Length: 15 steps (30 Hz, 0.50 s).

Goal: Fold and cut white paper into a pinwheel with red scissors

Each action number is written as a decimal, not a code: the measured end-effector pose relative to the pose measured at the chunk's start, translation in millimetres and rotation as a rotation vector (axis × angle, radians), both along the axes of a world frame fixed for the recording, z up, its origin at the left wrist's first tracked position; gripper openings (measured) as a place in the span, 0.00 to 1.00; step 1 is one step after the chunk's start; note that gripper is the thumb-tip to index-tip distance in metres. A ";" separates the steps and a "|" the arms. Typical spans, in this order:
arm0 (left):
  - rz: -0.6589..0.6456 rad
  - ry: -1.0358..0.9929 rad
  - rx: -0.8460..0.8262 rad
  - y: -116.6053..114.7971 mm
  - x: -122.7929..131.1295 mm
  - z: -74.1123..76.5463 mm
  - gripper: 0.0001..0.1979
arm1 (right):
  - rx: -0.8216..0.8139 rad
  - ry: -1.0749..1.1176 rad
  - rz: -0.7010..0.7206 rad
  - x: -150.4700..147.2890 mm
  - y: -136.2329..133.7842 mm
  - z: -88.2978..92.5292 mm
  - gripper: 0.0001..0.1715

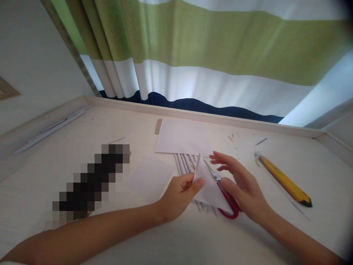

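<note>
My left hand (182, 191) pinches a piece of white paper (208, 186) between thumb and fingers; one edge of it stands up as if folded. Beside it, my right hand (242, 184) is open, its fingers stretched toward the paper and nothing visibly gripped. Scissors with red handles (234, 211) lie slanted by my right thumb, overlapping the paper in view; whether the thumb touches them I cannot tell. Below and behind the held paper are several thin white paper rolls (182, 163), partly covered. A larger white sheet (182, 136) lies just beyond them.
A yellow utility knife (284, 180) lies on the right, near a thin dark sliver (260, 141) and small scraps. Another white sheet (151, 176) is left of my hand. A pixelated dark object (88, 187) lies farther left. Raised edging (193, 115) and a striped curtain (220, 44) stand behind.
</note>
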<state>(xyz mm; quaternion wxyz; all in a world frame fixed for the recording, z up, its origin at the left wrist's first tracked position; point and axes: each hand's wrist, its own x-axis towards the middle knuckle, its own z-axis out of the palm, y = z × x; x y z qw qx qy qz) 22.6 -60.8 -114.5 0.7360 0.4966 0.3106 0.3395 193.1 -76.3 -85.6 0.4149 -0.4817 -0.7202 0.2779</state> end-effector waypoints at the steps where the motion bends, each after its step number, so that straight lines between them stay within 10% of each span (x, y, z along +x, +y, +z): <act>1: -0.027 0.043 0.034 -2.5 -1.1 0.5 0.13 | -0.111 0.049 -0.028 -2.9 -0.6 2.2 0.26; 7: -0.164 0.226 0.230 -13.5 -6.2 5.3 0.16 | -0.647 0.189 -0.062 -20.2 -10.4 16.1 0.11; 15: -0.199 0.192 0.304 -12.8 -5.9 4.1 0.15 | -0.705 0.329 -0.028 -20.4 -11.7 20.0 0.09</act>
